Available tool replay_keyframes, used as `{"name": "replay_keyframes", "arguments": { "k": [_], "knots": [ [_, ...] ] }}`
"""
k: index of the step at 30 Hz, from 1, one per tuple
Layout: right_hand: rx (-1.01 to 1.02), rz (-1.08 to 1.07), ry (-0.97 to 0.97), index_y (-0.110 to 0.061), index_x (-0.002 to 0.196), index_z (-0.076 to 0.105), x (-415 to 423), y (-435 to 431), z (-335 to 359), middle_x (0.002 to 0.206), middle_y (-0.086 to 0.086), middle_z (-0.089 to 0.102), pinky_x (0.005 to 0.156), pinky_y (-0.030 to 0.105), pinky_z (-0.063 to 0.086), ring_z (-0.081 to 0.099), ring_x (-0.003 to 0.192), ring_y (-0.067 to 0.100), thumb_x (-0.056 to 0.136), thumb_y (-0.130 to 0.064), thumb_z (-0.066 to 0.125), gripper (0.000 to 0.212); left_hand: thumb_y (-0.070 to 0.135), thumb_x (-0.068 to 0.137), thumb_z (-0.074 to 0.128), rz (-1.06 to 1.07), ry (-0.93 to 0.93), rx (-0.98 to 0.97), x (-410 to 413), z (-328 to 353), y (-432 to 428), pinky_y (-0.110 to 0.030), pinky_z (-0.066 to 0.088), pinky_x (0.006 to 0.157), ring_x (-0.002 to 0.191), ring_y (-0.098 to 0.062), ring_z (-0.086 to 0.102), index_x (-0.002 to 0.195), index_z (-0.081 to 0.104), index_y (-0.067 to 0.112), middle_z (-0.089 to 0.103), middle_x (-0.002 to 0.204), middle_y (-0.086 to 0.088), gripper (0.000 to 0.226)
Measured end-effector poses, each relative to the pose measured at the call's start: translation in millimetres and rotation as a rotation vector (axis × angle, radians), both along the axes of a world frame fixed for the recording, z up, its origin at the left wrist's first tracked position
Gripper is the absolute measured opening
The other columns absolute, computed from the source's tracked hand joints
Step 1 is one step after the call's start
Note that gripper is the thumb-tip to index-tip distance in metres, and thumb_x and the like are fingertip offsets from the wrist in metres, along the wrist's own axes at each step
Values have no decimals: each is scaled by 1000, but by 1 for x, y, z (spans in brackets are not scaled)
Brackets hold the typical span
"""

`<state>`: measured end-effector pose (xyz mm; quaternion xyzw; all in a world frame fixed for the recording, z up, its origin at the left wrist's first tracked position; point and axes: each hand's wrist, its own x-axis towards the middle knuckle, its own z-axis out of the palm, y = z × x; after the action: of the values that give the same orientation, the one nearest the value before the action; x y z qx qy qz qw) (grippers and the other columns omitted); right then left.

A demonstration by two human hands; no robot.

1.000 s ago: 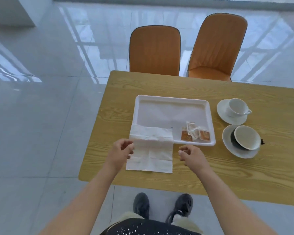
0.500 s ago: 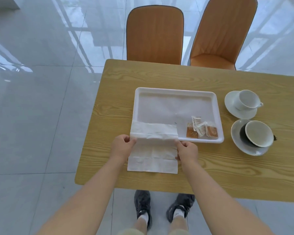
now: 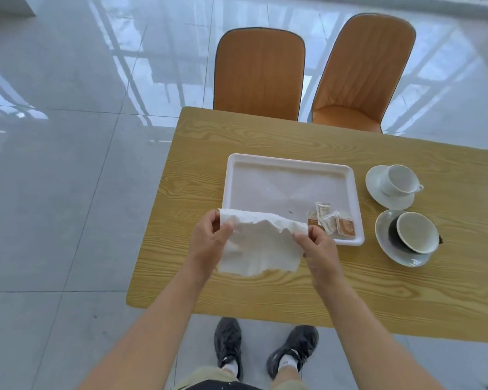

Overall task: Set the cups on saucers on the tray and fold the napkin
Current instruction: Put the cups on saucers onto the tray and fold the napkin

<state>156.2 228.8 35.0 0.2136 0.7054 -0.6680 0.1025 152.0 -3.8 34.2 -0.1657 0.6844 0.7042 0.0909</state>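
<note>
Glossy grey floor tiles [image 3: 68,164] surround a light wooden table [image 3: 265,291], with two orange chairs [image 3: 258,74] drawn up at its far side. A white tray [image 3: 290,164] lies on the table, holding only a small cluster of sachets [image 3: 330,220] in its near right corner. Both cups are still off the tray, on the tabletop to its right: a white cup [image 3: 399,180] stands upright on a white saucer [image 3: 378,192], and nearer the person a second cup [image 3: 416,232] sits tilted on a grey saucer [image 3: 389,246], its mouth turned up toward the camera and a dark patch under it. The napkin [image 3: 259,249], white and crumpled, is held up in front of the tray's near left corner. The left hand [image 3: 209,243] pinches its upper left edge between thumb and curled fingers, and the right hand [image 3: 319,249] pinches its upper right edge in the same way, so the top edge stretches wavily between them. The rest of the sheet hangs down toward the table; whether its ragged lower edge touches the wood cannot be told. Below the table's near edge, a pair of dark shoes [image 3: 228,347] stands on the tiles
</note>
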Motion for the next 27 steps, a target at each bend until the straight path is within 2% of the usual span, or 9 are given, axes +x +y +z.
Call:
{"name": "replay_keyframes", "arguments": {
  "k": [3, 6, 8, 10, 11, 14, 19, 24, 27],
  "knots": [
    [-201, 11, -3, -23, 92, 77, 7, 7, 31, 88, 2, 73, 68, 34, 51, 65, 81, 18, 78, -22, 66, 18, 38, 82, 69, -30, 25, 149, 4, 17, 0, -52, 56, 71, 80, -27, 64, 95, 65, 22, 68, 89, -7, 22],
    [-386, 105, 3, -20, 108, 75, 14, 19, 56, 101, 6, 74, 72, 38, 56, 68, 91, 24, 82, -25, 66, 28, 30, 84, 70, -80, 68, 242, 8, 26, -2, -45, 57, 70, 81, -25, 69, 97, 65, 25, 73, 92, -7, 15],
    [-421, 209, -12, -15, 126, 68, 21, 20, 68, 118, 13, 72, 86, 45, 58, 69, 105, 31, 84, -36, 73, 48, 25, 88, 66, -140, 101, 233, 14, 29, -4, -40, 57, 64, 77, -23, 69, 98, 64, 25, 73, 90, -6, 10],
    [-421, 223, -84, -10, 129, 66, 29, 17, 71, 124, 18, 70, 90, 47, 59, 69, 109, 33, 75, -44, 83, 66, 24, 90, 64, -183, 102, 227, 23, 27, -4, -40, 56, 64, 77, -24, 68, 100, 63, 23, 73, 91, -8, 10],
    [-409, 198, -125, -9, 125, 68, 32, 15, 69, 120, 18, 71, 84, 45, 61, 71, 105, 32, 74, -45, 84, 64, 25, 90, 63, -183, 91, 229, 28, 25, -4, -43, 54, 67, 79, -26, 67, 102, 62, 23, 72, 94, -12, 12],
    [-398, 120, -208, -14, 110, 77, 42, 10, 55, 110, 14, 75, 72, 40, 62, 74, 93, 28, 89, -33, 68, 30, 23, 85, 67, -133, -5, 310, 41, 15, -5, -48, 52, 75, 86, -32, 62, 113, 56, 15, 67, 105, -19, 31],
    [-423, 65, -321, -14, 126, 68, 49, 13, 26, 118, 13, 73, 71, 43, 61, 73, 98, 29, 100, -27, 57, 31, 1, 85, 72, -210, -222, 589, 57, -4, -10, -49, 60, 82, 102, -37, 70, 134, 56, 15, 69, 122, -24, 54],
    [-377, 92, -402, -15, 119, 70, 42, 16, 8, 110, 12, 75, 71, 42, 62, 74, 90, 27, 102, -25, 56, 24, -15, 90, 55, -180, -298, 543, 61, -25, -8, -45, 63, 77, 99, -34, 72, 137, 56, 17, 71, 119, -22, 57],
    [-333, 104, -416, -11, 122, 68, 36, 9, -2, 114, 15, 73, 75, 43, 60, 72, 93, 28, 104, -23, 52, 27, -16, 91, 53, -165, -327, 493, 63, -38, -14, -48, 61, 83, 107, -36, 69, 137, 56, 19, 69, 125, -21, 58]
  ]
}}
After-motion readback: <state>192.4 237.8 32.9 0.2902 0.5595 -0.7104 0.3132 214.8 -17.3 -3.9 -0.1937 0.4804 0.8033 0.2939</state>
